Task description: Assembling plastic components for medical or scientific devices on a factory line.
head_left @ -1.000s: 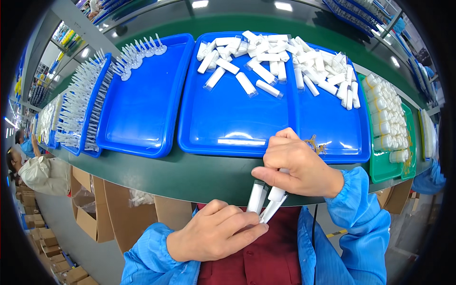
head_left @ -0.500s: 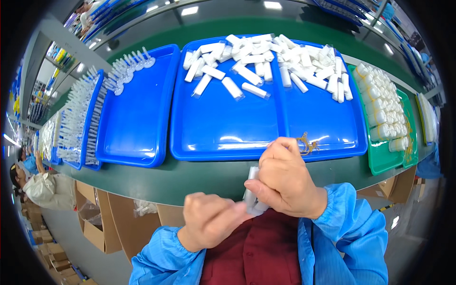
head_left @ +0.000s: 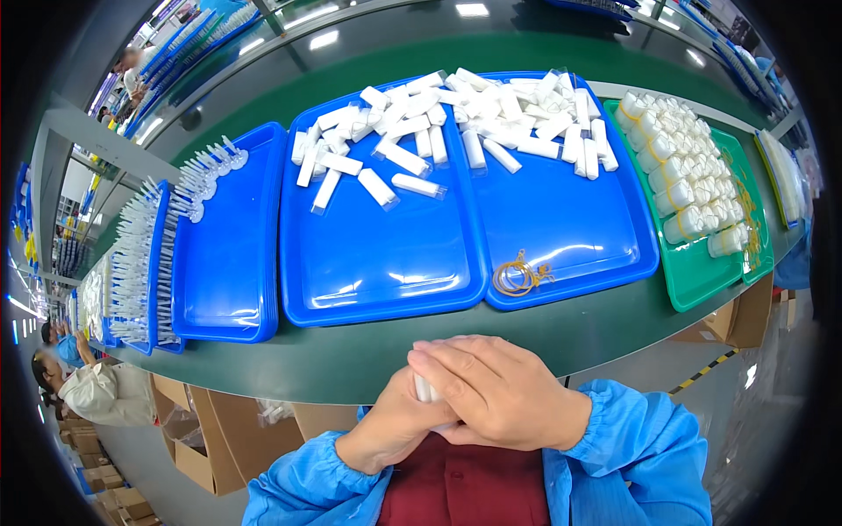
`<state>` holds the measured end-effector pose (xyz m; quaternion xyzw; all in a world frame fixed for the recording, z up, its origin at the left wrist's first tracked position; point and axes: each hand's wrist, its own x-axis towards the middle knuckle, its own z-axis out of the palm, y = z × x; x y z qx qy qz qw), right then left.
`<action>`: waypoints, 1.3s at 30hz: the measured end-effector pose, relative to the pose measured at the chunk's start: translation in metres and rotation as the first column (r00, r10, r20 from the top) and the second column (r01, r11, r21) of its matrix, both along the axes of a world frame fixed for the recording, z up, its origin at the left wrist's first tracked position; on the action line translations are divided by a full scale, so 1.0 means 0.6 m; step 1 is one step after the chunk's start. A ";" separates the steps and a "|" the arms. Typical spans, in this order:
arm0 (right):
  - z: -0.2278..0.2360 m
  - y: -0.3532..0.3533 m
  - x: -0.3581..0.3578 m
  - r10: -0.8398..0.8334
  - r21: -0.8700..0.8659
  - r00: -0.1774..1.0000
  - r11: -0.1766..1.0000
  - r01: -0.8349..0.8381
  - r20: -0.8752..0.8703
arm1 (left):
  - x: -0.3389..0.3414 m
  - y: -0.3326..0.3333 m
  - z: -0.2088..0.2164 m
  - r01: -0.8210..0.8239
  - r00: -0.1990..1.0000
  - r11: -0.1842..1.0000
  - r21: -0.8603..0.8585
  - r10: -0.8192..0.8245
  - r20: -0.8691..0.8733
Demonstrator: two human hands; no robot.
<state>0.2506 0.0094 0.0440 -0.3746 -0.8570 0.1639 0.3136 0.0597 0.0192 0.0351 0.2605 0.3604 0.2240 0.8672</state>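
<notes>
White plastic shows in a small gap between our two hands: it is a bit of a small white rounded piece [head_left: 425, 388], and most of it is hidden. It sits between our left hand [head_left: 386, 428] and our right hand [head_left: 500, 390], just past the near edge of the dark green table top [head_left: 351, 346]. Our left hand is curled closed around the piece from the left and below. Our right hand lies over the top, fingers side by side and bent down, closed on the piece too, and the two hands touch. We cannot tell how many pieces are tucked inside. Past our hands lie two shiny blue plastic trays [head_left: 377, 250] with a messy heap of short white rolls in clear wrap [head_left: 509, 103] at their far ends. Thin yellow stretchy bands [head_left: 517, 277] lie in the near left corner of the right one. Further right, a bright green plastic tray [head_left: 680, 285] holds rows of white bundles with yellow bands [head_left: 688, 167].
</notes>
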 end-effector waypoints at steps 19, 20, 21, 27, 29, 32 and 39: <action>-0.005 0.119 0.176 -0.368 -0.220 0.922 0.915 0.337 -0.118 | 0.017 0.006 0.018 0.085 0.847 0.832 0.548 0.230 -0.480; -0.007 0.118 0.173 -0.437 -0.105 0.899 0.896 0.431 -0.032 | 0.013 0.010 0.020 0.096 0.841 0.842 0.531 0.218 -0.496; -0.009 0.115 0.170 -0.509 0.021 0.860 0.861 0.508 0.045 | 0.011 0.012 0.021 0.107 0.834 0.851 0.515 0.205 -0.512; 0.033 0.064 0.089 -0.472 -0.316 0.818 0.871 0.376 -0.328 | 0.057 0.045 0.001 -0.324 0.863 0.600 0.731 0.504 -0.030; 0.040 0.052 0.062 -0.294 -0.111 0.912 0.955 0.273 -0.287 | 0.063 0.053 0.001 -0.320 0.890 0.605 0.730 0.455 0.013; 0.049 0.035 0.041 -0.314 -0.185 0.866 0.948 0.260 -0.388 | 0.057 0.054 0.023 -0.250 0.923 0.776 0.579 0.371 -0.099; 0.054 0.025 0.033 -0.376 -0.510 0.570 0.855 -0.090 -0.730 | 0.043 0.038 0.015 -0.322 0.942 0.876 0.359 0.336 0.023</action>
